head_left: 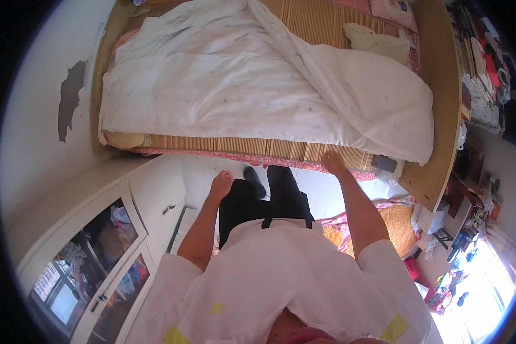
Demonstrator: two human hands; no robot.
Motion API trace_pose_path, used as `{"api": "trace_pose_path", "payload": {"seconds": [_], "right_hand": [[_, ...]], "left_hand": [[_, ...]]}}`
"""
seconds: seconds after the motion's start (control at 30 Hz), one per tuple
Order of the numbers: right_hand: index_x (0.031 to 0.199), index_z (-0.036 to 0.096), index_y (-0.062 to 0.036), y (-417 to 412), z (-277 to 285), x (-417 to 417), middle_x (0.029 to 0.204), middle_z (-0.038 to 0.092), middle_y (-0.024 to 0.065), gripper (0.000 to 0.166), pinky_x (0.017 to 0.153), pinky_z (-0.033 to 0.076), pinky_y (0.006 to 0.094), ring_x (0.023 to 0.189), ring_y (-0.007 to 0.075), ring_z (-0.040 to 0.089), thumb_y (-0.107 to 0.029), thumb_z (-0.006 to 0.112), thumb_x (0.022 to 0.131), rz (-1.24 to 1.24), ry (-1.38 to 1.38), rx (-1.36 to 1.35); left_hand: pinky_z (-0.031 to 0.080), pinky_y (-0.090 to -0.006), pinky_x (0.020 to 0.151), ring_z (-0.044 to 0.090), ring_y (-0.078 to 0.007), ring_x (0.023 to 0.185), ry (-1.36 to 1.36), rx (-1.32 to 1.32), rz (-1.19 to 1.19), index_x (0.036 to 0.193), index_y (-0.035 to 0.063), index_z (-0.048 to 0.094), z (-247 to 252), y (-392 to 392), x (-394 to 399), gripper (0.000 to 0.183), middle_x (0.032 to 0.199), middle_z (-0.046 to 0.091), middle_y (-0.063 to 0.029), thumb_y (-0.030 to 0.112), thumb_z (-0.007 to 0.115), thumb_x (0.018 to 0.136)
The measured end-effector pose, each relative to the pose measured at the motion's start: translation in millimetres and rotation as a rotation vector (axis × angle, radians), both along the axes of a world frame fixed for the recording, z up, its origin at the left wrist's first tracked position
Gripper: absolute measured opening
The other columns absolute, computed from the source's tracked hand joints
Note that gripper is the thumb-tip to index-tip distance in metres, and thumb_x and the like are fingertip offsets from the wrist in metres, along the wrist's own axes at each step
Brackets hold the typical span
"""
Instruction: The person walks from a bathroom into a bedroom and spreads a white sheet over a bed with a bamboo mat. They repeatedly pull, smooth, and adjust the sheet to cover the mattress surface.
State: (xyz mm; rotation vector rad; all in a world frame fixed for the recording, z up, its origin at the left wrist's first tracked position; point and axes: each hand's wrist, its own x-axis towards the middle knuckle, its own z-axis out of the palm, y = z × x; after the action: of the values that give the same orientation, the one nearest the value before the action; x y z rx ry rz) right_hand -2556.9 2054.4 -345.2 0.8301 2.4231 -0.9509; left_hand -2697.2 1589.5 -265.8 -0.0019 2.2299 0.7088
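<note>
A white quilt (223,94) with small printed specks lies rumpled over the bed before me, one side folded back. Beneath it shows a striped brown mat (236,144) with a pink patterned sheet (292,162) along the near edge. My right hand (334,162), fingers curled and nothing visible in it, is over that near edge; I cannot tell if it touches the mat. Lower and to the left, my left hand (222,184) is loosely closed beside my dark trousers, apart from the bed. A pale pillow (378,43) lies at the right end of the mat.
A dark phone (384,163) lies near the headboard (436,112). To my left stands a white cabinet (155,180) with glass doors. An orange-and-pink cloth (395,223) is low on the right, and cluttered shelves (468,189) stand beyond the headboard.
</note>
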Motion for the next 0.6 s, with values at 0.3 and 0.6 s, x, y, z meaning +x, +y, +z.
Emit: {"api": "trace_pose_path", "payload": {"seconds": [0.3,0.6], "right_hand": [[0.104,0.063,-0.0066,1.3,41.5,-212.4,0.1,0.066,0.0214,0.027,0.087,0.048,0.0439,0.097,0.0377,0.062,-0.026,0.056,0.085,-0.075,0.069,-0.013],[0.114,0.056,-0.0025,-85.7,27.7,-226.0,0.088,0.068,0.0106,0.028,0.06,0.049,0.0282,0.07,0.0145,0.061,-0.02,0.051,0.092,-0.224,-0.006,-0.425]], "left_hand": [[0.05,-0.0292,0.082,0.065,-0.019,0.09,-0.189,0.478,0.061,0.112,0.001,0.058,53.8,146.1,-114.8,0.029,0.097,0.067,-0.0085,0.021,0.059,0.092],[0.044,-0.0355,0.092,0.056,-0.0234,0.107,-0.698,1.615,-0.849,0.121,0.0041,0.054,369.3,288.0,-160.2,0.04,0.111,0.062,-0.012,0.022,0.064,0.088]]}}
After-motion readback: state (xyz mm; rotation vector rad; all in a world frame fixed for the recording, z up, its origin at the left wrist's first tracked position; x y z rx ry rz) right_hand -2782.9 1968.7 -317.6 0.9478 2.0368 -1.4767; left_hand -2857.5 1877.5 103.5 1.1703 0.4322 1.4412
